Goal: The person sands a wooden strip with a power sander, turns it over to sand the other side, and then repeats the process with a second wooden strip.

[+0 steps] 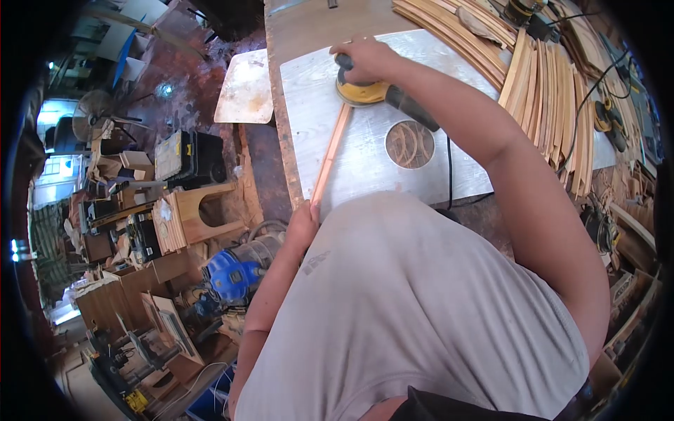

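Note:
My right hand [368, 59] is closed around the top of a yellow and black electric sander [360, 93], whose dark dust canister [412, 109] points to the right. The sander rests on the far end of a narrow wooden strip [331, 158] and covers that end. Near my body, my left hand [302, 226] is closed on the strip's near end; its fingertips are partly hidden. The strip lies slanted across a pale, scuffed board [302, 105] on the workbench. To the right of the strip, a round opening [410, 144] shows brown curved marks.
Bundles of thin wooden strips [540, 105] lie at the right, with a second yellow and black power tool [609, 125] beyond. A black cord [450, 172] runs down the board's right part. A blue-topped machine [233, 275] and a black toolbox [186, 158] stand at the left.

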Available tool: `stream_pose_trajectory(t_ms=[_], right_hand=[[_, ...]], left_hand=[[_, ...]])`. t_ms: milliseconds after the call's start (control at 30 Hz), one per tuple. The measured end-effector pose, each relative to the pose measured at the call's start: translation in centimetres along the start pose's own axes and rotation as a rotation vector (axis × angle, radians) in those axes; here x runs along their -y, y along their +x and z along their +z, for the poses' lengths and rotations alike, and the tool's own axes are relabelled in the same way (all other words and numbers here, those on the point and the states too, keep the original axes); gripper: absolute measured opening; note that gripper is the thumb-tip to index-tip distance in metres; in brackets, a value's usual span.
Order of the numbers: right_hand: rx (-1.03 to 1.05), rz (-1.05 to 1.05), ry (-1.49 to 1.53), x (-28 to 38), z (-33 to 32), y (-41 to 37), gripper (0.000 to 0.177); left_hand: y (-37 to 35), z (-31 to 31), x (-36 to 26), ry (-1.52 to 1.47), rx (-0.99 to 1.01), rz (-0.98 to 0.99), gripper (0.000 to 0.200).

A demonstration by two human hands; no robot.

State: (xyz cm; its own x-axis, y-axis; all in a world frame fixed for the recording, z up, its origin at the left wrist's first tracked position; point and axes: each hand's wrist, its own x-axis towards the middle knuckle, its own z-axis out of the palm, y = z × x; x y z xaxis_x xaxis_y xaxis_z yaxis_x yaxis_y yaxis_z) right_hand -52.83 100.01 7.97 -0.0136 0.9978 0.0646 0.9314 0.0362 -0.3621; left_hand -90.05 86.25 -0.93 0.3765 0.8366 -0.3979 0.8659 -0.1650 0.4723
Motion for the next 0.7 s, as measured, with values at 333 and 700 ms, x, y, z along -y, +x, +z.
stream_pose_trajectory(t_ms=[333,700], right_hand=[[0.181,-0.315,0.107,13.1,0.9,-9.3,0.058],[0.069,0.028,-0.044,2.7,-0.3,-1.7,0.065]], left_hand=[[1.1,-1.0,0.8,0.109,0.005,0.024,0.042],[-0.4,-0.6,-0.5,-0.007,0.014,-0.028,0.044]])
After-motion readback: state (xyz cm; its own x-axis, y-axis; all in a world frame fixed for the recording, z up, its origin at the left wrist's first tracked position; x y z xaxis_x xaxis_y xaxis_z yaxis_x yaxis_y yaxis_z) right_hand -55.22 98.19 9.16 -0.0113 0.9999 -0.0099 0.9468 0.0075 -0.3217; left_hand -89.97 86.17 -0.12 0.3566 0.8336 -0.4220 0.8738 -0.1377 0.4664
